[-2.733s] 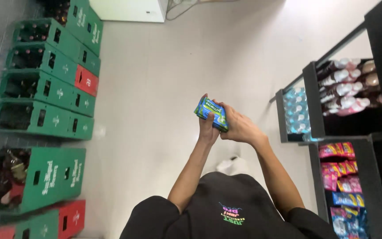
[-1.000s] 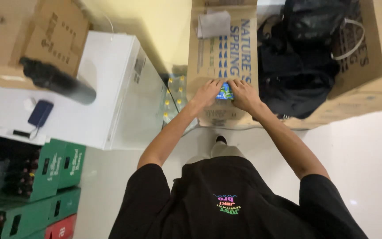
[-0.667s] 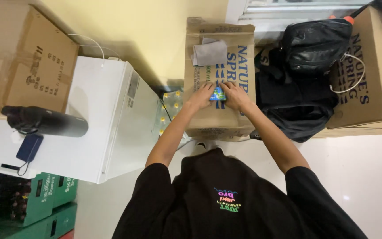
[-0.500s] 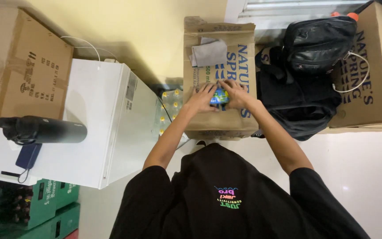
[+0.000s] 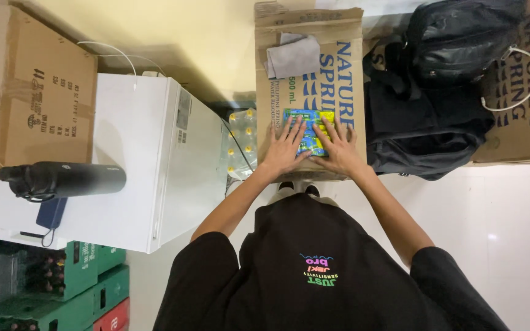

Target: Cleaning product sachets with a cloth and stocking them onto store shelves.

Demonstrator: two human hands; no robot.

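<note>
A black flask (image 5: 62, 179) is laid on its side on the white freezer (image 5: 148, 153), near its left edge, with a dark blue device (image 5: 50, 213) just below it. A brown carton (image 5: 29, 92) is set at the freezer's far left corner. A grey cloth (image 5: 292, 56) is spread near the far edge of the cardboard box (image 5: 345, 79). Black bags (image 5: 430, 92) are piled to the right. Green crates (image 5: 87, 276) are stacked on the floor.

This looks like the back corner of a small shop, probably its stock area: printed cardboard cartons (image 5: 309, 67) stand against the wall, green and red bottle crates (image 5: 87, 288) sit stacked on the floor, shrink-wrapped bottles (image 5: 241, 144) beside a white chest freezer (image 5: 148, 153).
</note>
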